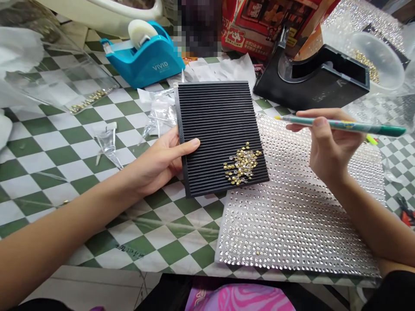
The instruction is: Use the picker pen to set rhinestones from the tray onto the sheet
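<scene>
Ridged tray (214,125) in left hand (158,164), pen (343,125) in right hand (330,147)

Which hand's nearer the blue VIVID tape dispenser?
Left. The left hand holds the black ribbed tray, below the blue VIVID tape dispenser in view; the right hand, gripping a green pen, sits well right of it, past the tray.

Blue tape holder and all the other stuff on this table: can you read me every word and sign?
"VIVID" on the blue tape dispenser
Red cardboard box: printing too small to read
Green pen: yellow marking too small to read
Checkered table cover: faint print near the front edge, too blurred to read
</scene>
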Available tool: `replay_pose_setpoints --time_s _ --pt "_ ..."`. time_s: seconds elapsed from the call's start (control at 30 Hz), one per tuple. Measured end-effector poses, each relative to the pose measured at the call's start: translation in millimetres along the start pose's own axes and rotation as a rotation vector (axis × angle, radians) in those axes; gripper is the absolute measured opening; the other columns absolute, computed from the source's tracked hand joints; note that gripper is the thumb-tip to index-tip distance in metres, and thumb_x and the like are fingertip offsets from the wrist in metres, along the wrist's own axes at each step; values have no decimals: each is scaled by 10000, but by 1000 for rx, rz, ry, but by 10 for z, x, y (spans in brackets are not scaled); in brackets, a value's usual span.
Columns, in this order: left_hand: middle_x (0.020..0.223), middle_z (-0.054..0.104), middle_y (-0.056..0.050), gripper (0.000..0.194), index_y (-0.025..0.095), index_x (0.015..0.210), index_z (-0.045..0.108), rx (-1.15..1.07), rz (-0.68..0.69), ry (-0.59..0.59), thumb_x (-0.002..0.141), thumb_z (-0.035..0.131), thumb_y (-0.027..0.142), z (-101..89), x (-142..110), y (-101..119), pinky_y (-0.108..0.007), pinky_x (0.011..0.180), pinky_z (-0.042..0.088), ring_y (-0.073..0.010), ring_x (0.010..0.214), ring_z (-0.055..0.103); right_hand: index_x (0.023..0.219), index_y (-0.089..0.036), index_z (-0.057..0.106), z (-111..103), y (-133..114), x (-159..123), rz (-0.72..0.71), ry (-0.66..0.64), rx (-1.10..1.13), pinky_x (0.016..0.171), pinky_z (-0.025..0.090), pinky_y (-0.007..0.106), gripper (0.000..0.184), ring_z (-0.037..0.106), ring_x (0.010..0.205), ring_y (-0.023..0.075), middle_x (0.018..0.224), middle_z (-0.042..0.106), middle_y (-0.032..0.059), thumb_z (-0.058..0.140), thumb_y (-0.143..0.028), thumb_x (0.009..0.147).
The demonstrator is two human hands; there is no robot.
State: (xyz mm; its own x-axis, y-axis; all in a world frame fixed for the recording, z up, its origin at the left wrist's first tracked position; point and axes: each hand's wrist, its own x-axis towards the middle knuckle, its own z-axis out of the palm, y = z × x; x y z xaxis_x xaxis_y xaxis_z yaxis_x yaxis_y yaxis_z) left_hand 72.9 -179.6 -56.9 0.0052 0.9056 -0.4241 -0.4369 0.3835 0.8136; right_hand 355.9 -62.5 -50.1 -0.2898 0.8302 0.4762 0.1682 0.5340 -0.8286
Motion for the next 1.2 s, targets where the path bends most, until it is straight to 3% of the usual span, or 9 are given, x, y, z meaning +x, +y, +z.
replay_pose_setpoints --time_s 0.17,0.3,0.47,0.67,0.87,1.0,1.2 --pt "1408 706 0 560 235 1282 661 26 44 51 765 871 185 -38 14 42 -165 670 639 -296 1281 668 929 -238 781 -4 162 65 43 -2 -90 733 631 339 181 730 749 168 891 764 7 697 -397 955" --pt "1437 687 11 560 233 1316 639 46 49 44 802 863 229 -59 20 60 -154 687 642 -285 1297 658 919 -295 792 -18 151 17 35 -64 -77 724 612 378 129 729 754 193 881 758 1 699 -379 951" --pt "1468 664 7 614 262 1385 612 77 55 51 816 843 235 -74 34 83 -220 820 673 -315 1328 639 881 -334 788 -61 56 -58 -67 -199 -47 594 502 388 141 652 639 201 772 719 12 667 -349 952" --pt "1440 683 -7 645 241 1410 591 92 55 44 815 842 228 -81 35 91 -156 653 642 -312 1273 675 834 -315 761 -54 -32 -56 -186 -263 -182 579 463 396 143 602 602 195 715 707 11 640 -273 897" --pt "1476 660 1 506 223 1303 639 84 60 56 835 829 220 -83 30 74 -176 653 648 -311 1269 676 818 -344 775 -57 0 -87 -234 -301 -255 560 466 402 148 588 592 204 691 685 -2 699 -218 810" --pt "1478 659 18 482 234 1277 642 74 56 43 831 823 212 -90 33 66 -177 699 655 -312 1319 644 781 -343 766 -61 10 -87 -192 -296 -286 570 476 409 92 591 599 204 690 683 4 715 -273 815" --pt "1458 671 15 493 218 1297 631 59 68 20 840 812 180 -111 47 59 -212 856 666 -308 1383 596 901 -327 791 -58 31 -90 -181 -212 -163 629 490 397 173 624 662 199 779 729 4 625 -280 910"
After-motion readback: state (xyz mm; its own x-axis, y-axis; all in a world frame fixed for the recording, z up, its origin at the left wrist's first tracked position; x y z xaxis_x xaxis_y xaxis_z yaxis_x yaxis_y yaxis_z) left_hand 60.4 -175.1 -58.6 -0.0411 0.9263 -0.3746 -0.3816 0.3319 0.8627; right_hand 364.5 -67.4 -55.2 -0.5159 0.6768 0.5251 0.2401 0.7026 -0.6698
